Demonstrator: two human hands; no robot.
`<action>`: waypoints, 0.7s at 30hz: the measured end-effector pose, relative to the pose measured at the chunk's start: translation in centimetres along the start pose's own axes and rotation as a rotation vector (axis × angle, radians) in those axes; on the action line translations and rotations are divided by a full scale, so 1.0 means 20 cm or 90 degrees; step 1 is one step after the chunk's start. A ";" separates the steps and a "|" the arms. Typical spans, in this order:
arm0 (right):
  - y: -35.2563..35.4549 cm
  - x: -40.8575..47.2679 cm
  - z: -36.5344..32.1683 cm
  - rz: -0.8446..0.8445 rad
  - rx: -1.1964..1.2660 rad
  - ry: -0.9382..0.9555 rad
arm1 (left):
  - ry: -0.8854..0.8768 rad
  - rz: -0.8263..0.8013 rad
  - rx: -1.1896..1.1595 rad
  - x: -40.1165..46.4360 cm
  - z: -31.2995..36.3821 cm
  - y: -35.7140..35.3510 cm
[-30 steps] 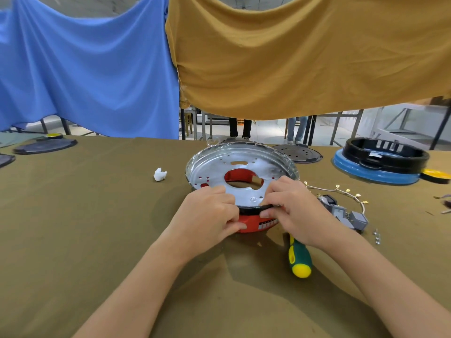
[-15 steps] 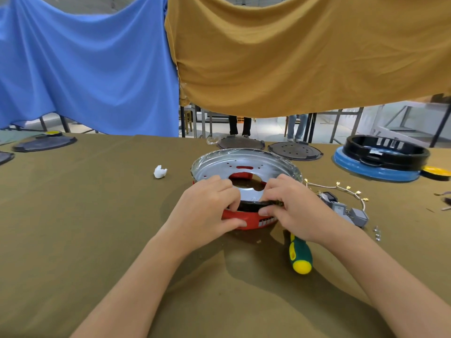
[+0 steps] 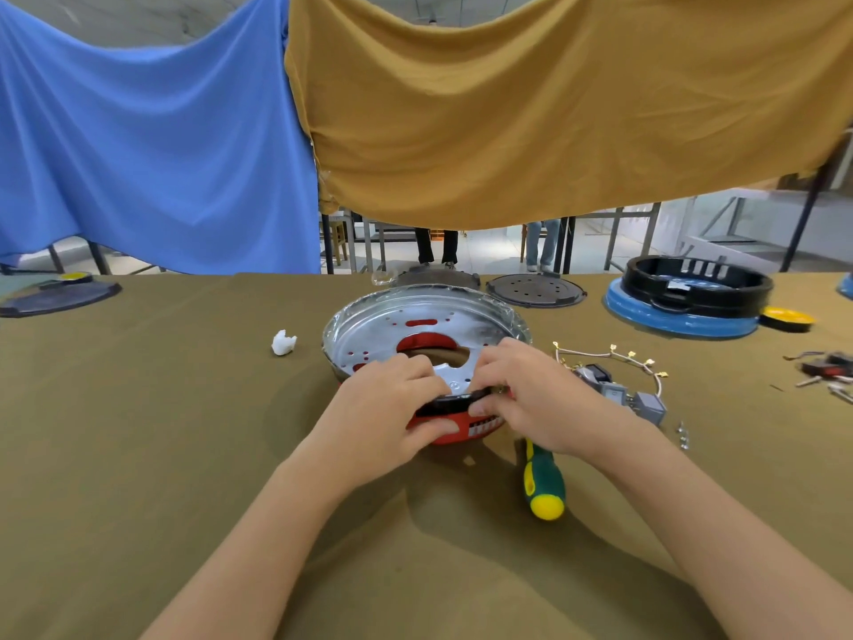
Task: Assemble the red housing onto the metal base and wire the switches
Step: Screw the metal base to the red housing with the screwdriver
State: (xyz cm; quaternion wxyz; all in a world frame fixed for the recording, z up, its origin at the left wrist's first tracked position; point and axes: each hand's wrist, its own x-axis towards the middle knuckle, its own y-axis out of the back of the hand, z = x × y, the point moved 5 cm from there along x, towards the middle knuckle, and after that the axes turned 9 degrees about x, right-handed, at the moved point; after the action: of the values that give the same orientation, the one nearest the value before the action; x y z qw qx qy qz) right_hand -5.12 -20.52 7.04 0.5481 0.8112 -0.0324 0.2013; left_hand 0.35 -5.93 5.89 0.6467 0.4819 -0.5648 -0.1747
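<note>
- Your left hand (image 3: 392, 411) grips the near rim of the red housing (image 3: 454, 429), thumb curled underneath.
- Your right hand (image 3: 531, 399) pinches that rim too.
- Metal base (image 3: 415, 330) sits nested in the housing, table center.
- Switches (image 3: 623, 394) at 3 o'clock, screwdriver (image 3: 542, 485) at 5.

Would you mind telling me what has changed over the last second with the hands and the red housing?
The metal base tipped flatter, then slightly back toward the camera. Both the left hand and right hand kept gripping the near edge over the red housing. The screwdriver and switches stayed put.
</note>
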 end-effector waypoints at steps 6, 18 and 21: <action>-0.01 0.01 0.01 -0.018 0.007 -0.023 | 0.025 -0.033 -0.018 0.02 -0.01 -0.02; -0.01 0.00 -0.01 -0.015 0.007 -0.025 | -0.008 -0.007 0.023 0.03 0.05 0.00; -0.02 -0.02 -0.01 0.018 0.021 -0.009 | 0.003 0.000 0.017 0.02 0.04 -0.02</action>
State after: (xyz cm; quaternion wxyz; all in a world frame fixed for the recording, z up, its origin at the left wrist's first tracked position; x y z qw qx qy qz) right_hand -5.47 -20.34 6.57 0.5317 0.8208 -0.0446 0.2041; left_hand -0.08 -6.82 5.75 0.6418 0.4906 -0.5655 -0.1660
